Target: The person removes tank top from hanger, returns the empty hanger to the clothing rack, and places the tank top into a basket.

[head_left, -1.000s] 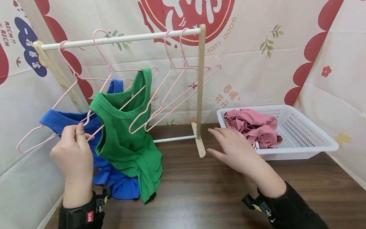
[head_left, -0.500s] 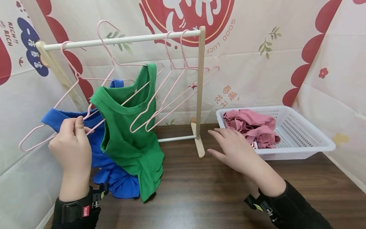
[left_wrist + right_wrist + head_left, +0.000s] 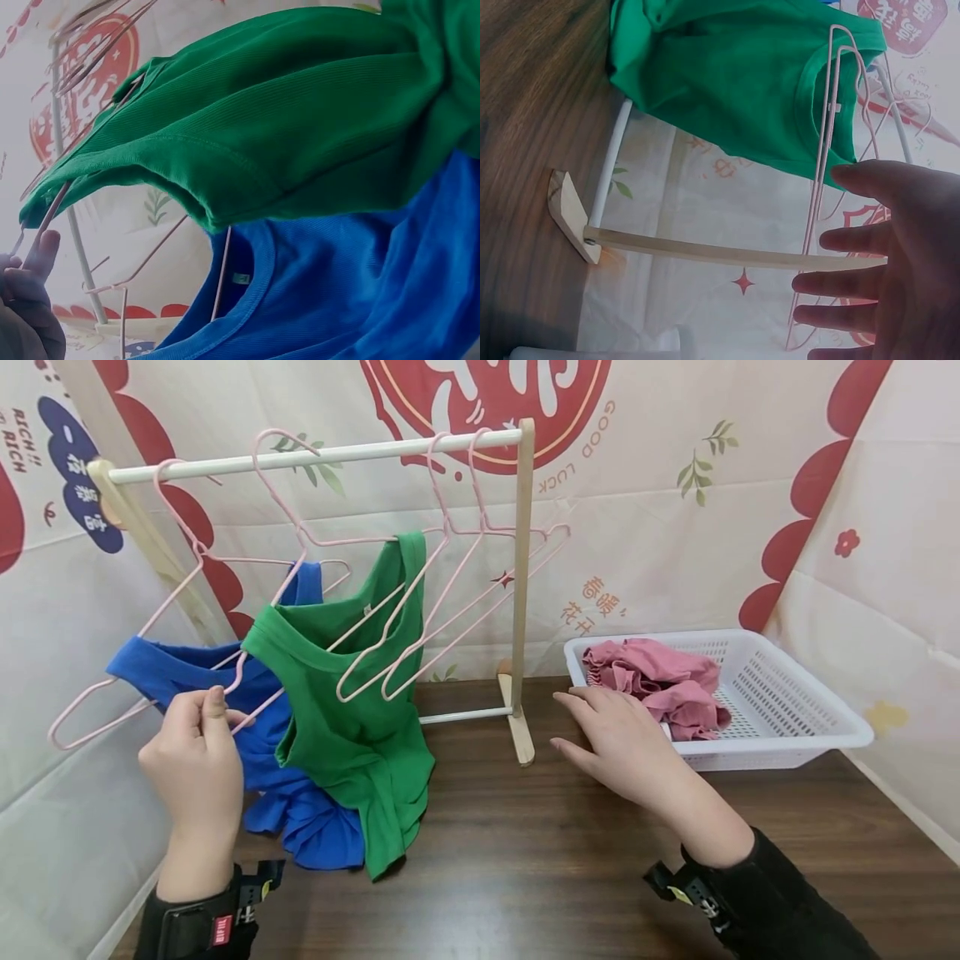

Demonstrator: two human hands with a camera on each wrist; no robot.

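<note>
My left hand (image 3: 195, 756) pinches the near end of a pink hanger (image 3: 288, 585) that bears a green tank top (image 3: 352, 677). The hanger's hook loops over the white rail (image 3: 375, 452) of a small rack. Behind and to the left, a blue tank top (image 3: 195, 664) hangs on a second pink hanger, its lower part resting on the table. In the left wrist view, the fingers (image 3: 46, 259) hold the wire at the green shoulder (image 3: 45, 199). My right hand (image 3: 626, 747), fingers spread and holding nothing, hovers just in front of the basket.
A white perforated basket (image 3: 795, 743) with crumpled pink clothing (image 3: 660, 681) stands at the right. Two bare pink hangers (image 3: 442, 560) hang near the rack's right wooden post (image 3: 522, 568), whose foot (image 3: 517, 718) stands on the brown table (image 3: 525, 860). Printed cloth surrounds the table.
The green top's hanger has slid slightly right along the rail; its hook rose above the rail, then came down onto it. My right hand has stayed nearly still.
</note>
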